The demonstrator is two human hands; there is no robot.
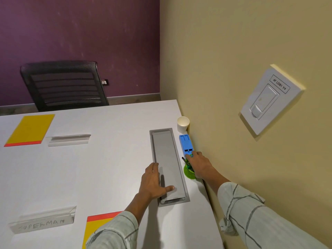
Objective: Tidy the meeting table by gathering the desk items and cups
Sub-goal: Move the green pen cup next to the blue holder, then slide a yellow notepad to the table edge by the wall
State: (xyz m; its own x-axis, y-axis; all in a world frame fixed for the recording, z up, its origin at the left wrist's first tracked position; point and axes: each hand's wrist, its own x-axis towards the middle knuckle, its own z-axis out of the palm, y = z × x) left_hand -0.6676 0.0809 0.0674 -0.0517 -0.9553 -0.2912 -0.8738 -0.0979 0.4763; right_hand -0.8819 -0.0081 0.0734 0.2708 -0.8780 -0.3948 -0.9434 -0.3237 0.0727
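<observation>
My right hand (199,164) reaches along the wall and grips a green pen holder (188,172) with dark pens in it, its fingertips touching the near end of a blue desk organiser (186,143). A white paper cup (182,124) stands upright behind the organiser, close to the wall. My left hand (152,182) rests flat on the white table (107,159), its thumb lying on the grey cable-box lid (167,164). Two yellow notepads with red edges lie at the far left (29,130) and under my left sleeve (97,225).
Two clear name stands sit on the table, one further back (69,140) and one marked SUPERMAN (43,220) near me. A black mesh chair (64,85) stands behind the table. The beige wall with a light switch (269,99) bounds the right side.
</observation>
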